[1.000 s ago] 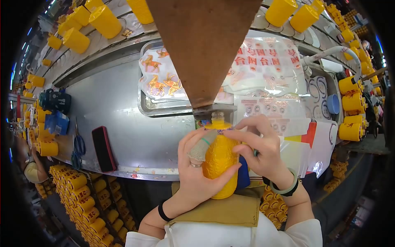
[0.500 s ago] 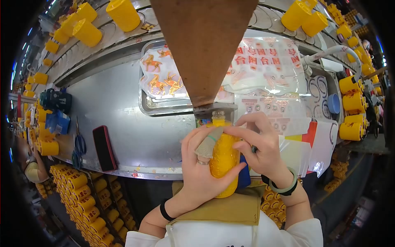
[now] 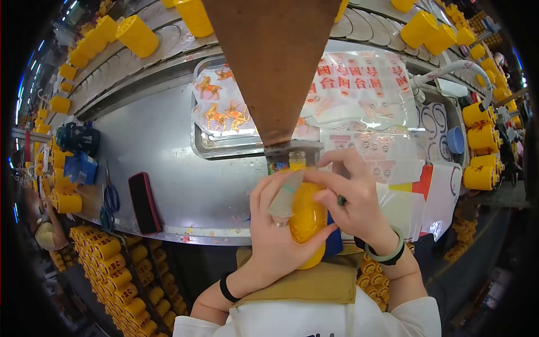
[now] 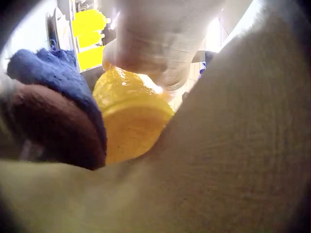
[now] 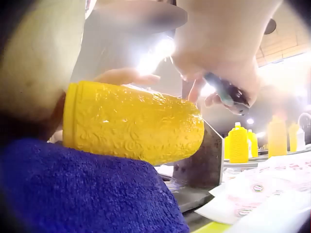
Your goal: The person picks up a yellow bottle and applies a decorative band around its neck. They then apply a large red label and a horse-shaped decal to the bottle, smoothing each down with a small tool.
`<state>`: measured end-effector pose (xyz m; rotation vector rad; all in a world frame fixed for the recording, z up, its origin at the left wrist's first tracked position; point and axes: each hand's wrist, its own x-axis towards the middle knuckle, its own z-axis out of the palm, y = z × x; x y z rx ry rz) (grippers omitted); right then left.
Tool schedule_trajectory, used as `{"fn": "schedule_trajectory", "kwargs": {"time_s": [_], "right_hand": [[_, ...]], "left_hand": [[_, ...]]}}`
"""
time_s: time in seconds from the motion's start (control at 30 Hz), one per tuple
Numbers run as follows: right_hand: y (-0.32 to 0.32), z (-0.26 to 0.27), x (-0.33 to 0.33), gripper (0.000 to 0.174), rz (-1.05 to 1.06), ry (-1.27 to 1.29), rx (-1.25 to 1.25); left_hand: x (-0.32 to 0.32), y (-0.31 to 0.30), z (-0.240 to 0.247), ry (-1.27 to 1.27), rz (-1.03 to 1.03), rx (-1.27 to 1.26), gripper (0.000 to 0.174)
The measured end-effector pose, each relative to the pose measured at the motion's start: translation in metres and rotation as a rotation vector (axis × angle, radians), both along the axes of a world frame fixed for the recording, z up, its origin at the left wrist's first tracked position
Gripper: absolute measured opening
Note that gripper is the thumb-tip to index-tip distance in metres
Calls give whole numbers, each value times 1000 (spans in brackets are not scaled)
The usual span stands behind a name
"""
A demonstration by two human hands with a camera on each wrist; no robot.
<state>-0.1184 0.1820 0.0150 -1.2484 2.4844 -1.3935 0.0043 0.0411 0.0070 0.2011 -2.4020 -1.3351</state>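
A yellow embossed bottle [image 3: 309,210] with a clear neck [image 3: 297,158] leans in front of the person's chest. Around its body, the left hand [image 3: 275,230] grips it, thumb low on the near side. One left finger wears a greyish wrap [image 3: 282,203] with a green stripe. Fingers of the right hand [image 3: 353,196] bend over the bottle's shoulder, with fingertips and thumb against it, largely hiding the shoulder. In the left wrist view the round base of the bottle [image 4: 133,128] shows. A blue cloth [image 5: 92,189] lies under the bottle in the right wrist view.
A brown post [image 3: 275,67] stands just beyond the bottle. Behind are a metal tray [image 3: 196,147] of gold deer stickers and printed sheets [image 3: 365,90]. A phone [image 3: 144,202] and scissors [image 3: 109,197] lie left. Yellow bottles [image 3: 137,36] stand on a conveyor at the back.
The left hand has shifted slightly right around the bottle, and its wrapped finger has turned. A patterned band seen earlier at the shoulder is now covered. Conveyor bottles have moved right.
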Motion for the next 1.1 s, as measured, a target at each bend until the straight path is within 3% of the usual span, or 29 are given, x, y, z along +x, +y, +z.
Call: {"fn": "schedule_trajectory", "kwargs": {"time_s": [0.1, 0.17, 0.2, 0.27, 0.3, 0.37, 0.5, 0.6, 0.67, 0.73, 0.83, 0.97, 1.03, 1.1], "right_hand": [[7, -6, -1, 24, -49, 69, -6], [15, -8, -4, 23, -83, 112, 5], [19, -8, -6, 22, -114, 76, -10], [19, -5, -5, 20, -150, 40, -24], [14, 2, -4, 19, -149, 39, -30], [1, 6, -1, 19, -143, 38, -37], [-7, 3, 2, 16, -64, 14, -65], [8, -4, -1, 13, -141, 24, -55], [14, -4, -5, 14, -152, 92, -41], [8, 2, 4, 18, -165, 1, -21], [-8, 7, 9, 22, -53, -56, -45], [3, 1, 4, 15, -134, 42, -17], [11, 0, 1, 16, -141, 11, -38], [16, 0, 2, 21, -127, -67, -45]], "left_hand": [[1, -4, -11, -30, -15, -17, 87], [5, -15, -30, 23, -56, 402, 80], [6, -17, -36, 23, -57, 399, 80], [7, -19, -44, 67, -46, 689, 80], [7, -19, -39, 66, -48, 691, 80], [7, -19, -21, 85, -4, 151, 81], [5, -9, -16, 9, 2, 153, 82], [9, -18, -39, 32, -31, 535, 81], [6, -19, -36, 67, -46, 601, 83], [8, -14, -32, 80, 32, 203, 84], [-1, -4, -7, 60, 70, 57, 83], [4, -13, -33, 45, 10, 225, 83], [3, -17, -39, 76, -43, 686, 81], [4, -10, -40, 104, 9, 597, 79]]}}
